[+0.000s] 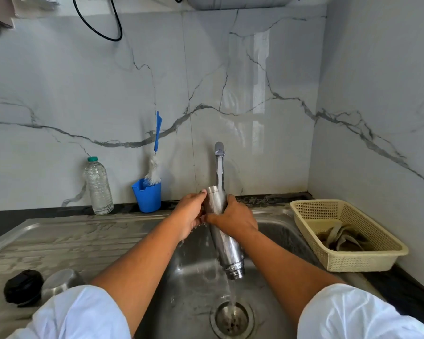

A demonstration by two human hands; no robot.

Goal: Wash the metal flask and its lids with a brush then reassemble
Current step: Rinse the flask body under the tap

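Draining below everything, the sink's plughole (232, 319) takes the thin stream of water that falls from the open threaded mouth of the metal flask (224, 238), which hangs mouth-down and tilted over the sink (181, 285). Nearer than the fingers and well off to their left, the black lid (23, 287) and the steel cup lid (61, 282) lie just beside each other on the wet draining board. Both hands grip the flask's upper half: the left hand (189, 216) has its fingers curled round the left side near the base, the right hand (233, 217) has its fingers wrapped shut round the body from the right. To the right of the fingers, on the table, sits a cream plastic basket (304, 211) with a crumpled cloth (340, 238) in it. Just beyond the fingers the tap (219, 152) runs water onto the flask's upturned base. Farther back and to the left of the fingers, a blue cup (147, 198) holds the brush (154, 167), bristles down and blue handle up against the marble wall, with a clear plastic bottle (98, 187) beside it.
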